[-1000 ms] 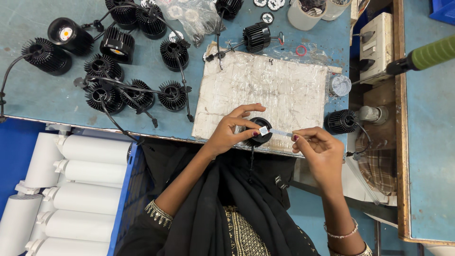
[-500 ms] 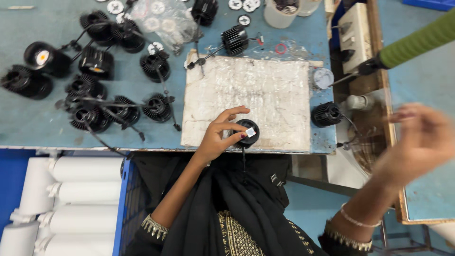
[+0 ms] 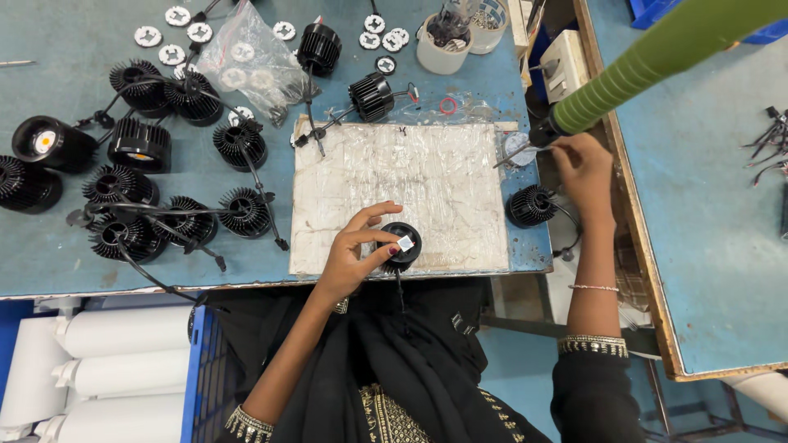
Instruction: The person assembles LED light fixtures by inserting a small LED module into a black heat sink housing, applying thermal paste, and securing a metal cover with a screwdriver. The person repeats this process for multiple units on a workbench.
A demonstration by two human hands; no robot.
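A blue surface (image 3: 246, 176) carries finned black lamp housings (image 3: 135, 197) along its left edge. At the white mat's (image 3: 435, 184) near edge, the left hand (image 3: 355, 254) pinches a black round lamp (image 3: 400, 244). The right hand (image 3: 584, 168) (grip pressed together) holds a thin metal tool (image 3: 515, 153) at the right edge.

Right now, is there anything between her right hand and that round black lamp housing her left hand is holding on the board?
Nothing visible. The right hand is up by the green-handled tool; only the bare board separates it from the housing, held by the left hand.
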